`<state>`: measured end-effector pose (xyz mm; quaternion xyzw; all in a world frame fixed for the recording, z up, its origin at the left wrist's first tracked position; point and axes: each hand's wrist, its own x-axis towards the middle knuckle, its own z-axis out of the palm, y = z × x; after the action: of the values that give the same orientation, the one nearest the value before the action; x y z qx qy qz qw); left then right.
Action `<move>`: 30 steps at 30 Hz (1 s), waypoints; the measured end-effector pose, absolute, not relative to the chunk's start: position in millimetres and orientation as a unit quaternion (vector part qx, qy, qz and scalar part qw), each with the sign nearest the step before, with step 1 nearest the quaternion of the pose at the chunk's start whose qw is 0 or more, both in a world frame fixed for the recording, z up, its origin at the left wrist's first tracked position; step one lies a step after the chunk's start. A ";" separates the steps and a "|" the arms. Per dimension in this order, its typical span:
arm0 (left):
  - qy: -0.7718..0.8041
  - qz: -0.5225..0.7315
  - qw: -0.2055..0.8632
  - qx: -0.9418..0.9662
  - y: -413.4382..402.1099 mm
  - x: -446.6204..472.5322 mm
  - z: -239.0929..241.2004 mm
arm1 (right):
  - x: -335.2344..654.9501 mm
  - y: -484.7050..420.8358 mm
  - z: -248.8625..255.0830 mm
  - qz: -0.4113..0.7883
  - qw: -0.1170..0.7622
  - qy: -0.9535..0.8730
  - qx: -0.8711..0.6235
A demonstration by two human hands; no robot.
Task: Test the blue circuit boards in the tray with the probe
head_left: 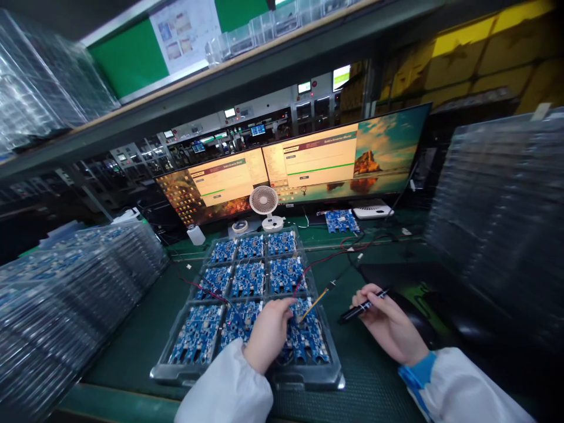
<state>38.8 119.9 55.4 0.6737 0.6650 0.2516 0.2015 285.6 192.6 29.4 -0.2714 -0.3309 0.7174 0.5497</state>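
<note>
My left hand (pixel 269 330) is closed over the front right pocket of a clear plastic tray (pixel 176 374), its fingertips pinched where a thin red cable (pixel 304 273) runs down to a blue circuit board (pixel 311 341). The fingers partly hide the connector end. Close by, a yellow-and-black lead (pixel 318 301) slants up from the same board. To the right of the tray, my right hand (pixel 390 323) grips a black marker pen (pixel 363 306), held nearly level above the mat. Blue boards fill the tray's several pockets, and another cable (pixel 207 289) reaches the front middle board (pixel 233 329).
Stacked board trays (pixel 88 294) stand left, with more tall stacks (pixel 497 217) right. Behind are two monitors (pixel 335 158), a small white fan (pixel 264 202), a tape roll (pixel 240 225), a white bottle (pixel 195 235) and a loose board (pixel 341 221). A shelf (pixel 198 88) crosses overhead.
</note>
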 end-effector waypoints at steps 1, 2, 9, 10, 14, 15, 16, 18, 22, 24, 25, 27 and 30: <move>0.687 0.251 0.190 0.655 121.3 34.0 58.5 | 285.7 192.6 29.5 0.717 0.549 -0.332 -0.272; 0.707 0.241 0.175 0.641 123.0 29.3 61.8 | 285.6 192.5 29.9 0.717 0.549 -0.333 -0.272; 0.747 0.142 0.089 0.643 131.9 10.5 81.8 | 285.3 192.1 31.9 0.714 0.551 -0.333 -0.276; 0.750 0.154 0.096 0.636 132.5 9.6 82.1 | 285.3 192.3 31.8 0.713 0.551 -0.333 -0.277; 0.726 0.220 0.141 0.637 135.6 7.0 74.8 | 285.4 192.6 31.5 0.712 0.553 -0.328 -0.283; 0.719 0.235 0.155 0.635 136.9 6.3 71.5 | 285.4 192.6 31.6 0.712 0.553 -0.327 -0.283; 0.716 0.247 0.166 0.632 138.3 5.6 68.1 | 285.4 192.6 31.8 0.712 0.553 -0.327 -0.284; 0.714 0.269 0.180 0.621 141.5 4.3 61.4 | 285.4 192.5 32.3 0.713 0.552 -0.326 -0.285; 0.717 0.305 0.191 0.597 147.6 2.9 51.7 | 285.4 192.4 32.6 0.713 0.551 -0.327 -0.285; 0.722 0.311 0.192 0.587 149.8 2.9 48.9 | 285.4 192.5 32.3 0.712 0.550 -0.329 -0.285; 0.724 0.312 0.194 0.584 150.5 2.9 47.9 | 285.5 192.6 32.0 0.712 0.550 -0.330 -0.285; 0.724 0.317 0.202 0.579 151.6 2.6 46.3 | 285.6 192.9 31.5 0.711 0.551 -0.332 -0.283; 0.719 0.326 0.209 0.577 152.6 1.4 44.7 | 285.8 193.1 30.8 0.711 0.551 -0.335 -0.282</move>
<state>1.4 152.6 44.7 0.5771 0.7189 0.3262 0.2091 285.8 193.1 30.8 -0.2817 -0.3351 0.7108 0.5506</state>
